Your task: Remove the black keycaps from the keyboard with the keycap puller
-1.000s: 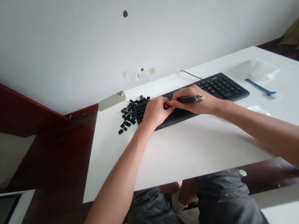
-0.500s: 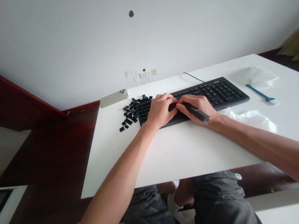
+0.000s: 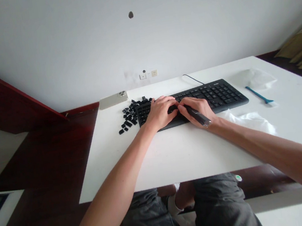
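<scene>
A black keyboard (image 3: 223, 93) lies on the white table, its left part bare of several keycaps. My left hand (image 3: 162, 111) rests over that part, with fingers bent and thumb and forefinger curled towards the tool's tip; anything between them is hidden. Held in my closed right hand (image 3: 197, 107) is a screwdriver-like tool (image 3: 198, 116) with a thick dark handle, slanting down to the keys. Its tip is hidden behind my fingers, which meet close to the left fingertips. Loose black keycaps (image 3: 130, 113) lie piled and scattered left of the keyboard.
A phone (image 3: 112, 100) lies at the table's back left corner. On the right are a blue brush (image 3: 259, 94), a white plastic bag (image 3: 260, 78) and a crumpled white sheet (image 3: 253, 123). The keyboard cable (image 3: 193, 79) runs off the back edge.
The whole view has shifted slightly to the left. Both hands and the tool keep nearly the same place over the keyboard.
</scene>
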`<state>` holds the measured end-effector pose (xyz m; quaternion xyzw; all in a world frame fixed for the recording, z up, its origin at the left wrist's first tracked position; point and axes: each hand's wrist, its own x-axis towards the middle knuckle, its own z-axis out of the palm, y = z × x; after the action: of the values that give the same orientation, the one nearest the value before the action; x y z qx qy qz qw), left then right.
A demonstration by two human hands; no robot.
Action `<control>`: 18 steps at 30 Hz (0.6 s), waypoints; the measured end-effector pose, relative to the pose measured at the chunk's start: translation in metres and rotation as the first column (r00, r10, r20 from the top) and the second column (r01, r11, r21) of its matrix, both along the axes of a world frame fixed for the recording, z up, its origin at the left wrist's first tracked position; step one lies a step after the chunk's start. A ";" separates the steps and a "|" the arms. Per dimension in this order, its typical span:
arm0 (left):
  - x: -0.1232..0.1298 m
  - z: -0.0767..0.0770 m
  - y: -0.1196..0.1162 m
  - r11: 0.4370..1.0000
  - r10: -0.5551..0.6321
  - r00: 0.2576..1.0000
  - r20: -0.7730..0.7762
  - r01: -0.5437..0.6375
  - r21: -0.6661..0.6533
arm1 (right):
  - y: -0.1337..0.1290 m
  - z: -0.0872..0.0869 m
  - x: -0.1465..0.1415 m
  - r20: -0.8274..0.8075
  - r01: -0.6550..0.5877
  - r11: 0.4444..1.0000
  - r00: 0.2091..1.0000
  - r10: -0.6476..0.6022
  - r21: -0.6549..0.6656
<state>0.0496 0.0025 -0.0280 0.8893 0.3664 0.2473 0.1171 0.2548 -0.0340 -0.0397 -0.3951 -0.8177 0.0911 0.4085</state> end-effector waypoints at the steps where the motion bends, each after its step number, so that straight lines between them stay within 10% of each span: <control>1: 0.000 0.000 0.000 1.000 -0.001 1.000 -0.014 0.001 0.000 | 0.000 0.000 0.000 0.000 0.002 1.000 1.000 -0.002 -0.002; 18: 0.001 0.004 -0.006 1.000 0.000 0.996 -0.091 -0.001 -0.008 | -0.008 0.008 -0.002 -0.142 0.176 0.984 0.974 -0.179 -0.036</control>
<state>0.0503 -0.0033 -0.0238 0.8991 0.3725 0.2050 0.1038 0.2525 -0.0421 -0.0312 -0.4637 -0.7464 0.0921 0.4685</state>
